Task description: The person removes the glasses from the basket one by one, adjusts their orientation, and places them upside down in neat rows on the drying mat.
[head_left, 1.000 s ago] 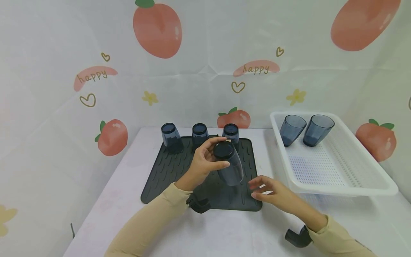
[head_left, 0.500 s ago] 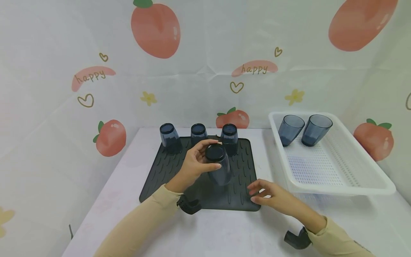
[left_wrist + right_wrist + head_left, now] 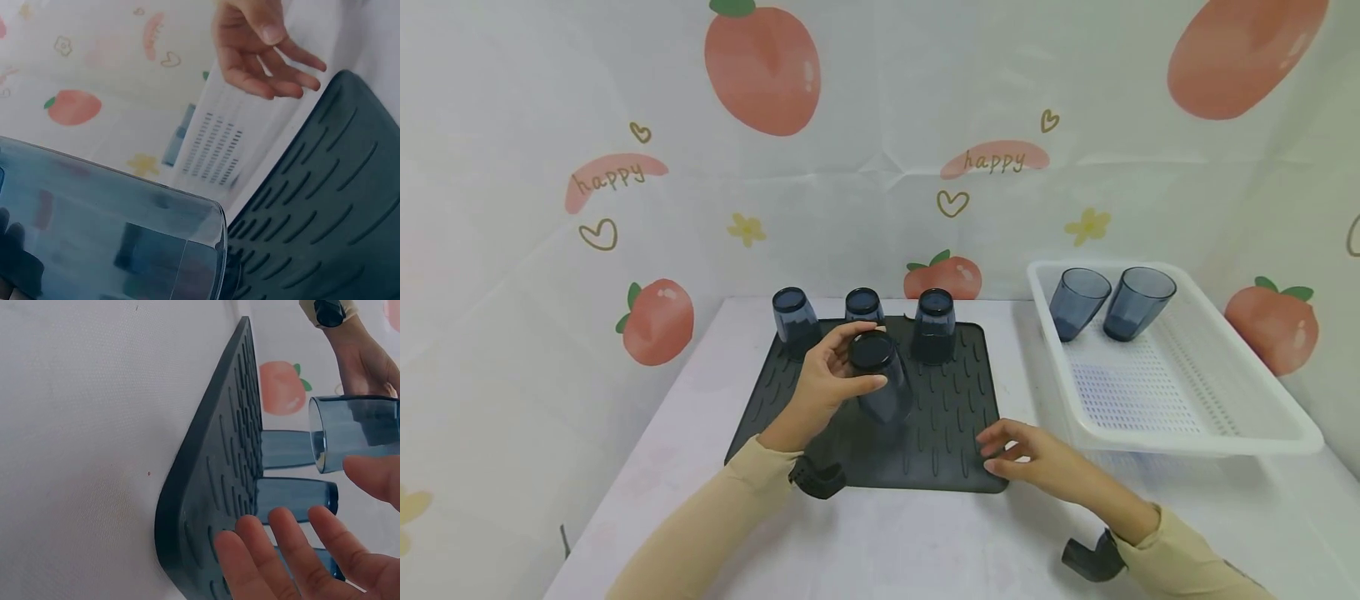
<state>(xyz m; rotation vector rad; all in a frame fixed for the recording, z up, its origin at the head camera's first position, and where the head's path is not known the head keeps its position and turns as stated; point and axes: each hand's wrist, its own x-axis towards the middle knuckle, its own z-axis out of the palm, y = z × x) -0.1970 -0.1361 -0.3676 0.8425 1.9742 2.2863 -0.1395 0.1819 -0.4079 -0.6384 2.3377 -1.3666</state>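
Left hand (image 3: 818, 387) grips a glass (image 3: 889, 393) near its upturned base, likely keeping the rim free; right hand (image 3: 1032, 456), apart and loose-fingered, holds nothing. Rightward, a basket (image 3: 1210, 442) has two mouth-up glasses (image 3: 1133, 307); the mat (image 3: 951, 437) lies below the held glass, its back blocked by three glasses (image 3: 935, 327), rim-down, presumably for steadiness.

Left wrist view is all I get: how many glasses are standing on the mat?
Observer: Three upturned glasses stand along the far edge of the mat.
Operator: And how many in the white basket?
Observer: Two mouth-up glasses, at its far end in the head view.
Operator: Is the held glass down on the mat?
Observer: No, the right wrist view shows its rim clear of the mat.
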